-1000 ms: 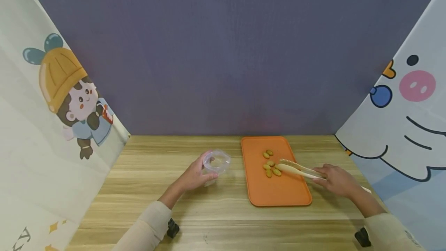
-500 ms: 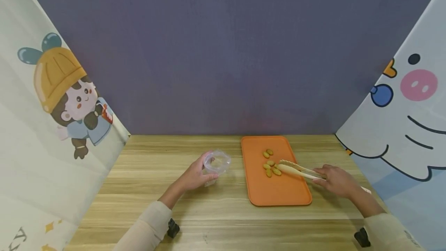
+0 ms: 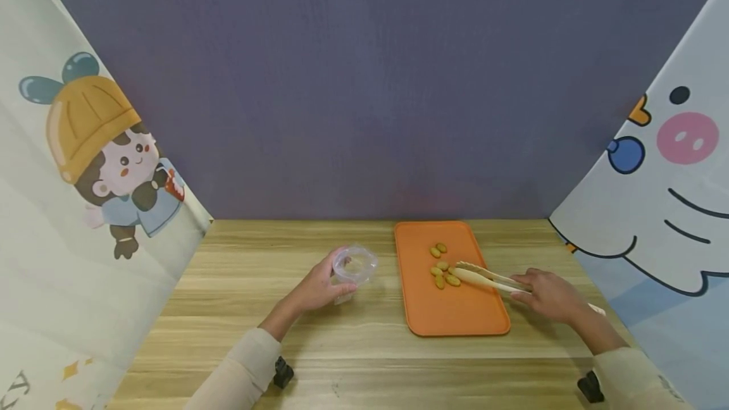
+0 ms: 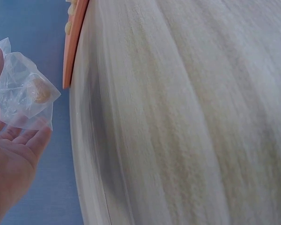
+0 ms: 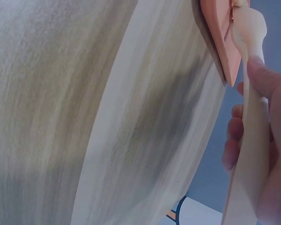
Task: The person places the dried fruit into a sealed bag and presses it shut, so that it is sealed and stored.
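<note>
My left grip (image 3: 314, 288) is round a clear plastic bag (image 4: 23, 96), thumb on one side and fingers on the other, probably so its mouth gapes upward where a thing could drop in. I have the bag over the tabletop (image 3: 296, 359), to the left of the orange tray (image 3: 455, 315) and apart from it; I'd guess that is to make a short trip from one to the other. My right grip (image 3: 550, 296) is wrapped round the pale tongs (image 3: 485, 279), well back from the tips, thumb along one arm and fingers on the other, which I judge gives leverage for a gentle squeeze. The tips reach in over the tray from its right, at the edge of the lower cluster of small yellow-brown pieces (image 3: 440, 282); I cannot tell whether they have one pinched.

Counting up: one bag, one tray, one pair of tongs. On the tray I make out six pieces plainly, two side by side (image 3: 438, 250) toward the far end and four in a loose bunch nearer me, with perhaps a seventh at the tong tips. Inside the bag one brownish lump (image 4: 40, 90) shows through the film, too blurred to name
</note>
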{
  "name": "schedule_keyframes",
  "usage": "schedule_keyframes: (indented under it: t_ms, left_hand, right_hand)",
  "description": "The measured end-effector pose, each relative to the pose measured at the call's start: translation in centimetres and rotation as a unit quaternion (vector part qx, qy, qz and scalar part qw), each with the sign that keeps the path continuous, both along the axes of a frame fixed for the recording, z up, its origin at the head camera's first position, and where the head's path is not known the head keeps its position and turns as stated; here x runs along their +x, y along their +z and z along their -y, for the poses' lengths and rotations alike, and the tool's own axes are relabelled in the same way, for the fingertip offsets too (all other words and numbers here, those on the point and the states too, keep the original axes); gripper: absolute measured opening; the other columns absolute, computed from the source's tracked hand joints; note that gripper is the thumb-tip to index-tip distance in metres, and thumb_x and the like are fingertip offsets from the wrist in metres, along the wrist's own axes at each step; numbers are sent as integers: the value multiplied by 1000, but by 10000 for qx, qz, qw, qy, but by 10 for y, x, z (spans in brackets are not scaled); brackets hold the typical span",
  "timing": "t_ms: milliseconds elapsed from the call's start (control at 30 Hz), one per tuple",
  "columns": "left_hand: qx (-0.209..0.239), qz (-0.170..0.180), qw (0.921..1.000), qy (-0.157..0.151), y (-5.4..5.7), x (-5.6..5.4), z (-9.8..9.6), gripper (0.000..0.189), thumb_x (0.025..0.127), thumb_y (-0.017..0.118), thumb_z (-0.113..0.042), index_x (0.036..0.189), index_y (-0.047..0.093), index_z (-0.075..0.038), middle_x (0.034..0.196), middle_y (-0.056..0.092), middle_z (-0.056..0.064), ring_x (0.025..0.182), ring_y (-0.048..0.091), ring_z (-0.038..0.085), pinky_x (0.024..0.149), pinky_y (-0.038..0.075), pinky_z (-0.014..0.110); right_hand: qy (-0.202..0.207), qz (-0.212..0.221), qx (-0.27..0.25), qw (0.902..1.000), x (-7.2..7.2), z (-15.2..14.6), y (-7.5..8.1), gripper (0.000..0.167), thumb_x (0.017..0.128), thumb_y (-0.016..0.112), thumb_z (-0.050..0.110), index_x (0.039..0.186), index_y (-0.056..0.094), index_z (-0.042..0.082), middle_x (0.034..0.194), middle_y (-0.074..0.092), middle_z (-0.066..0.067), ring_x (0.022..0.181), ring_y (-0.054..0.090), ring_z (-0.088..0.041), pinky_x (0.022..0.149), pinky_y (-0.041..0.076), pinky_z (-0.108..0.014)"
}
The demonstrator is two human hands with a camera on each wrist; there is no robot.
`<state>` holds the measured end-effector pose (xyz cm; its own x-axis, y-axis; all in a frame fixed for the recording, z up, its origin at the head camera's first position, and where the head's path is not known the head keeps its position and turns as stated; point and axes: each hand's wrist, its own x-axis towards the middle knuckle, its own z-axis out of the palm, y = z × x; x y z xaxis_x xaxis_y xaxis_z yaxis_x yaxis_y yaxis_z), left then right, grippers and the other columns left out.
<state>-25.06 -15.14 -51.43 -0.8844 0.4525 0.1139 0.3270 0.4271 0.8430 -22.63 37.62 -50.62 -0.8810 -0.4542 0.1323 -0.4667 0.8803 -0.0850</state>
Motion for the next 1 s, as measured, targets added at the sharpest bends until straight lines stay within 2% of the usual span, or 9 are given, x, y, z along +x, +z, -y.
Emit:
schedule_keyframes:
  t_ms: [433,667,1000]
  left_hand:
    - [101,152,9998,-6,1,0,0,87,89,80,-35,158,30,-17,148,52,15,138,52,34,112,43,55]
    - [170,155,9997,-23,1,2,-1,86,90,80,-31,159,30,-16,149,51,19,137,52,38,111,43,58]
    - [89,58,9999,-12,0,2,-1,87,90,79,-32,159,30,-15,147,53,18,135,54,35,110,45,56]
  right_hand:
    - [33,38,35,10000,2,1,6,41,93,73,34,120,75,4,86,64,3,66,47,0,60,45,-28]
    - [80,13,50,10000,1,-1,7,41,93,74,33,120,74,4,85,63,3,63,40,3,57,41,-25]
    - [162,-141,-23,9998,-1,-3,12,39,91,76,30,118,75,2,86,64,2,63,42,3,57,42,-26]
